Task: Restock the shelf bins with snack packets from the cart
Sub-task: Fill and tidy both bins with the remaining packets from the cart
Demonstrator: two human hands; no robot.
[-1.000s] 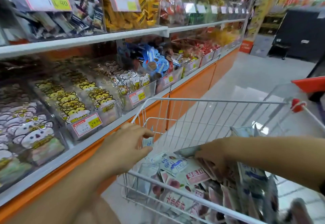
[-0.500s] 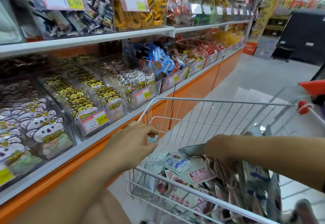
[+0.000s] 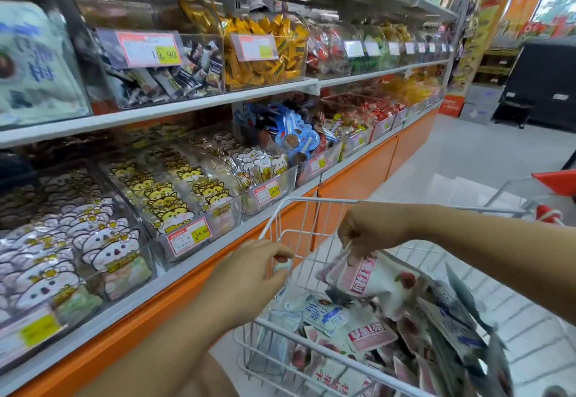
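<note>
The white-and-orange store shelf (image 3: 187,107) carried clear plastic bins (image 3: 218,219). The white wire cart (image 3: 311,200) held a heap of white snack packets (image 3: 336,318). My right hand (image 3: 371,228) had its fingers clamped on a white-and-pink packet bunch (image 3: 374,278) above that heap. My left hand (image 3: 249,275) pinched a small pale packet (image 3: 283,265) between its fingers, beside the cart's rim.

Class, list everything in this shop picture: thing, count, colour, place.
cart: one, white wire, lower right.
loose packets: many, white, pink, blue, inside the cart.
held packets: a bunch, white and pink, above the cart.
small packet: one, pale, by the cart's shelf-side wall.
shelf bins: many, clear, on the shelves at left.
price tags: several, red, white, yellow, on bin fronts.
left hand: one, pinching the small packet.
right hand: one, gripping the held packets.
</note>
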